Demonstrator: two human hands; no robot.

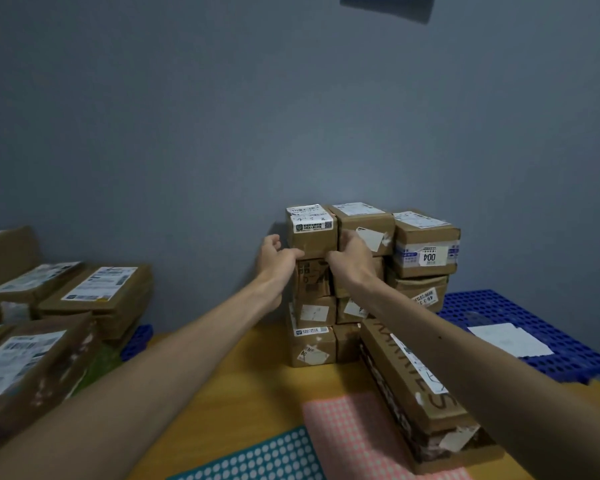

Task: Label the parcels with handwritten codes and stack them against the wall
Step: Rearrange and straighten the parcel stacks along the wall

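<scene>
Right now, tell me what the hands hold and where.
Both hold the top parcel of the left stack: left hand at its lower left edge, right hand at its lower right edge.

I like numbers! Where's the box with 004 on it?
In the head view, the 004 box tops the rightmost column of the stack against the grey wall, right of the right hand.

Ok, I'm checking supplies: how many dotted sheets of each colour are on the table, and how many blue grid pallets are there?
Pink dotted sheet: 1
Teal dotted sheet: 1
Blue grid pallets: 2, the second partly hidden at left
Total: 4
</scene>
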